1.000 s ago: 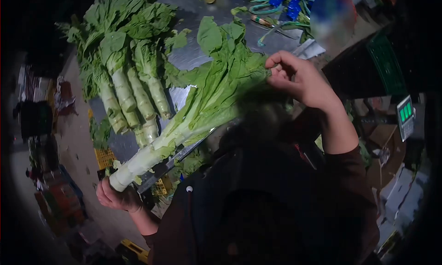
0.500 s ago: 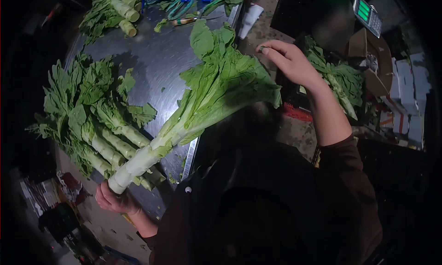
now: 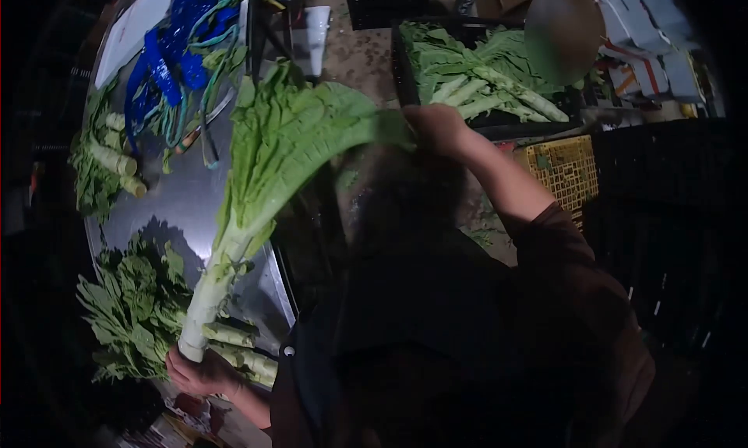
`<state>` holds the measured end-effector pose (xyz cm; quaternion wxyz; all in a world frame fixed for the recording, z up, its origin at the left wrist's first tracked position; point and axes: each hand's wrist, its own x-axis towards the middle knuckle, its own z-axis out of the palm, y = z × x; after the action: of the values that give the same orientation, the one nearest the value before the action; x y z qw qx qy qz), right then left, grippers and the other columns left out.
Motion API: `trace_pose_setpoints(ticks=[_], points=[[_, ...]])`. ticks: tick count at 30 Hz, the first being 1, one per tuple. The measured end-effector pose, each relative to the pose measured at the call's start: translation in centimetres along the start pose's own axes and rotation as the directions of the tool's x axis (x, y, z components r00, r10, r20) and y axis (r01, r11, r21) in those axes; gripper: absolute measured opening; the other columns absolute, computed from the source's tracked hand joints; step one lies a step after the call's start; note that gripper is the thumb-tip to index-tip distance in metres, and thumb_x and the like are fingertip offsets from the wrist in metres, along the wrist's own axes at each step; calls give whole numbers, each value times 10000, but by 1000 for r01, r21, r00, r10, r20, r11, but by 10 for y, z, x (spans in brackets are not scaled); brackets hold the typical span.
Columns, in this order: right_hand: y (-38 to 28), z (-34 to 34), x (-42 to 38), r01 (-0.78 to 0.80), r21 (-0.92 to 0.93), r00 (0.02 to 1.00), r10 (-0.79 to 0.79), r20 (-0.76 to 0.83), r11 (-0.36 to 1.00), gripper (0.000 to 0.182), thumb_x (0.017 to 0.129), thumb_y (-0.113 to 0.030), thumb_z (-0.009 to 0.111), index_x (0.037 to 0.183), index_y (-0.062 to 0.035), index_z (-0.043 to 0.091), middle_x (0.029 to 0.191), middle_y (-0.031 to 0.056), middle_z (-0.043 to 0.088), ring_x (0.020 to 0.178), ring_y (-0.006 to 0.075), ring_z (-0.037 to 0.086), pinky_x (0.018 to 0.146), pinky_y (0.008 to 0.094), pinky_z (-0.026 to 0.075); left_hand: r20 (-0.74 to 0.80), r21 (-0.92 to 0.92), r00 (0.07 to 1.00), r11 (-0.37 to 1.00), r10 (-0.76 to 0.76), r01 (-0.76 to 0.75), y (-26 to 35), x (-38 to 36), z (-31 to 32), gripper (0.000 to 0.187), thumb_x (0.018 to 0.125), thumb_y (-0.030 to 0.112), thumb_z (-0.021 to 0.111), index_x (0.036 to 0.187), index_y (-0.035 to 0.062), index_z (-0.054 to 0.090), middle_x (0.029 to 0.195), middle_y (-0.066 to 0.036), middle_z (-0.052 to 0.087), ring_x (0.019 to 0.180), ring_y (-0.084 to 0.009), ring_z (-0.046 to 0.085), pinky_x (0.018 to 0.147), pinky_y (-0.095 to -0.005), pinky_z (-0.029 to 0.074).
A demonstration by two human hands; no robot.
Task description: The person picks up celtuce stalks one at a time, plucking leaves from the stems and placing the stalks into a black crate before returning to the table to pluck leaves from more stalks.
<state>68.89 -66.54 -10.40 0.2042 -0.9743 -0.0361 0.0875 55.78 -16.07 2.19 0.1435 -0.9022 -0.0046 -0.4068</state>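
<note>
A thick pale stalk with large green leaves [image 3: 204, 304] slants up across the metal table, its cut end low at the left. My left hand [image 3: 201, 372] is wrapped round that end. At the leafy top, my right hand [image 3: 436, 128] is closed at the tip of one outer leaf, which stretches toward it; the fingertips are dark and partly hidden. Beside my left hand lie several trimmed stalks [image 3: 253, 361] with leaves [image 3: 136, 315] on the table.
More cut stalks [image 3: 113, 158] lie at the table's far left. Blue gloves [image 3: 167, 66] and tangled cords are near the top. A black crate [image 3: 401, 66] holds leafy stalks at the upper right, with a yellow crate [image 3: 573, 171] below it and boxes [image 3: 639, 19] behind.
The view has turned to the right. The held stalk stands more upright, and my right hand, which was apart from the leaves, now meets a leaf tip.
</note>
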Motion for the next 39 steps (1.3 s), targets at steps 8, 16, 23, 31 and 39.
trace_pose_setpoints(ticks=[8,16,23,31,39], points=[[-13,21,-23,-117,814,943,-194,271,569,668,840,-360,623,1360,-24,373,1270,144,528,1042,221,560,869,315,453,719,-469,693,773,52,428,175,62,61,518,639,-7,668,1143,53,560,1021,-148,612,930,-292,599,840,-355,459],[-1,-3,12,149,892,927,373,23,-427,381,818,-140,664,1117,-55,442,920,84,570,806,221,616,739,335,505,644,-658,275,333,714,676,353,47,80,551,744,82,668,1256,47,467,1056,-108,599,962,-194,577,881,-293,436],[129,-71,-28,-103,994,876,469,110,-42,235,849,-190,627,1013,-63,516,746,32,578,614,133,580,535,271,480,618,-781,557,352,555,515,359,83,116,615,783,140,712,1318,33,429,1261,-157,484,1156,-278,491,997,-365,367],[279,-66,-66,-440,198,887,459,-57,876,413,747,-257,663,1105,-96,536,900,154,640,845,314,629,715,404,486,471,-382,869,923,150,48,237,72,217,756,731,298,750,1313,-29,394,1273,-275,430,1183,-416,424,1014,-447,337],[325,-42,-17,-394,-261,840,461,288,881,403,703,-208,635,1092,-133,560,1001,145,641,951,334,606,809,413,485,667,-301,744,925,29,234,216,23,247,733,726,313,741,1321,35,416,1317,-209,435,1200,-389,414,1004,-448,350]])
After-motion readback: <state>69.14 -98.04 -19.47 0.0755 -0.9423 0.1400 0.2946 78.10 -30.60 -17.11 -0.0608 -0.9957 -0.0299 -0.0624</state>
